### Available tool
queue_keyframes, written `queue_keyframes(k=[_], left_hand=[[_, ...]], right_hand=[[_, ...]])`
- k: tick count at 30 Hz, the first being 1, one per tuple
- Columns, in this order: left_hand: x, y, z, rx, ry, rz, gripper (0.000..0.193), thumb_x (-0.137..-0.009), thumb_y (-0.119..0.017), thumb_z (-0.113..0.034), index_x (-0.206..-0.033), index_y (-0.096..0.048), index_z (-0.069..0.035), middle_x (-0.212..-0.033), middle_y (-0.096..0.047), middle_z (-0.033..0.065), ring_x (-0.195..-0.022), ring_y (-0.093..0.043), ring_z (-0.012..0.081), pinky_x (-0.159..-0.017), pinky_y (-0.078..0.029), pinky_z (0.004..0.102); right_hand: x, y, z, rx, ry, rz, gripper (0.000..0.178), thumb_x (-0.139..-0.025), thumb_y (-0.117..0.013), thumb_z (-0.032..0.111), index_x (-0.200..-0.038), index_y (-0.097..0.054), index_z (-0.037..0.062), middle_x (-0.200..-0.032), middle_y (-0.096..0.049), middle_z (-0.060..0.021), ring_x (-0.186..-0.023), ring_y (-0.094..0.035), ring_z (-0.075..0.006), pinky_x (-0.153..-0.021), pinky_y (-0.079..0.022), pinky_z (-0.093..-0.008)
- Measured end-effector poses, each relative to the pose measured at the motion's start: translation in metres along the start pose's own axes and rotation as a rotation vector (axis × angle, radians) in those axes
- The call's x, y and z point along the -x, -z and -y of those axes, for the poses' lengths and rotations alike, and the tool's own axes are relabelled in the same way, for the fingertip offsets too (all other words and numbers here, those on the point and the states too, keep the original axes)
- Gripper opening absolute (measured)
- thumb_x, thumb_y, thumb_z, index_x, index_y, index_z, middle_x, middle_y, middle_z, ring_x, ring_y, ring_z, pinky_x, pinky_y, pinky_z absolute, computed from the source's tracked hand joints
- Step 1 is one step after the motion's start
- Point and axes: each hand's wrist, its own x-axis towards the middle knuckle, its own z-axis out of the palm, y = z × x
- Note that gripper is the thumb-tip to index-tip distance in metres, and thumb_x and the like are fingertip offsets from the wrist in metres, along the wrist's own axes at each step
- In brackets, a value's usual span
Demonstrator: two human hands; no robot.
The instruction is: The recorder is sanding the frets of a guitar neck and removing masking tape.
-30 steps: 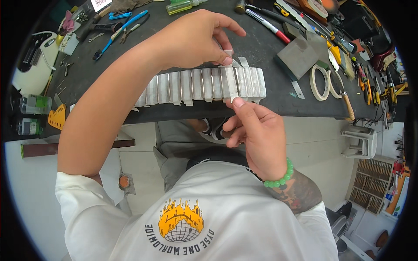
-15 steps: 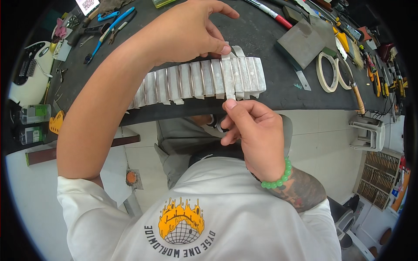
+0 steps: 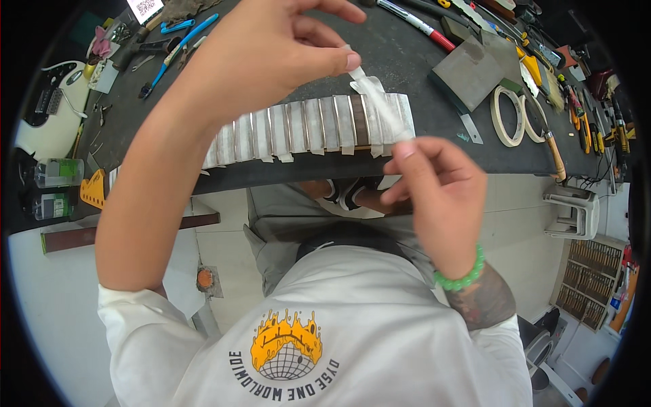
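Note:
A fretted instrument neck lies along the near edge of the bench, strips of pale masking tape covering the wood between its metal frets. One gap near the right end shows bare dark wood. My left hand, beyond the neck, pinches the far end of a loose tape strip between thumb and finger. The near end of this strip is pinched by my right hand, on the near side. Stretched slantwise over the right end of the neck, the strip is smeared by motion. My left forearm hides part of the neck.
Two tape rolls, a wooden-handled tool and a grey block lie to the right. Beyond the neck is a red-and-white marker. A blue brush and a yellow notched piece are on the left.
The tape strip has come off the neck, baring dark wood between two frets. My right hand has moved right with its near end, while my left hand has lifted slightly away.

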Motion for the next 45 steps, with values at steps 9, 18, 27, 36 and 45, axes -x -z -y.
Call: queue_keyframes(k=[9, 18, 27, 36, 45], left_hand=[[0.047, -0.084, 0.083, 0.222, -0.286, -0.773, 0.049, -0.086, -0.081, -0.004, -0.127, -0.056, 0.005, -0.094, -0.074, 0.0121, -0.079, -0.072, 0.0153, -0.060, -0.053, 0.0229], [0.017, -0.139, 0.126, 0.523, -0.175, -0.851, 0.030, -0.092, -0.077, -0.004, -0.111, -0.054, -0.002, -0.092, -0.073, 0.0114, -0.085, -0.076, 0.0187, -0.065, -0.057, 0.0251], [0.005, -0.145, 0.127, 0.569, -0.223, -0.920, 0.031, -0.092, -0.075, -0.001, -0.094, -0.046, -0.009, -0.089, -0.072, 0.0094, -0.083, -0.075, 0.0185, -0.064, -0.056, 0.0245], [0.005, -0.147, 0.126, 0.523, -0.247, -0.921, 0.031, -0.093, -0.071, 0.005, -0.095, -0.043, -0.008, -0.091, -0.071, 0.0109, -0.086, -0.075, 0.0200, -0.071, -0.058, 0.0258], [0.005, -0.145, 0.126, 0.527, -0.235, -0.891, 0.032, -0.092, -0.070, 0.008, -0.095, -0.042, -0.008, -0.091, -0.071, 0.0109, -0.088, -0.075, 0.0200, -0.075, -0.058, 0.0262]], right_hand=[[-0.089, 0.029, 0.070, 0.710, 0.385, 0.609, 0.021, -0.099, -0.071, 0.017, -0.095, -0.070, -0.0033, -0.085, -0.071, -0.0041, -0.075, -0.065, -0.0093, -0.071, -0.052, -0.0240], [-0.168, -0.029, 0.105, 1.251, 0.364, 1.365, 0.032, -0.098, -0.070, 0.031, -0.097, -0.075, -0.0009, -0.080, -0.073, -0.0092, -0.070, -0.064, -0.0160, -0.066, -0.050, -0.0336], [-0.204, -0.038, 0.080, 1.026, 0.237, 1.560, 0.028, -0.097, -0.072, 0.025, -0.094, -0.076, -0.0019, -0.080, -0.075, -0.0049, -0.070, -0.063, -0.0097, -0.064, -0.051, -0.0275], [-0.211, -0.037, 0.074, 0.912, 0.229, 1.679, 0.026, -0.097, -0.074, 0.023, -0.098, -0.076, -0.0032, -0.086, -0.076, -0.0054, -0.077, -0.065, -0.0073, -0.069, -0.053, -0.0253], [-0.214, -0.036, 0.071, 0.905, 0.214, 1.684, 0.028, -0.098, -0.075, 0.024, -0.102, -0.076, -0.0033, -0.089, -0.076, -0.0055, -0.078, -0.066, -0.0081, -0.070, -0.054, -0.0246]])
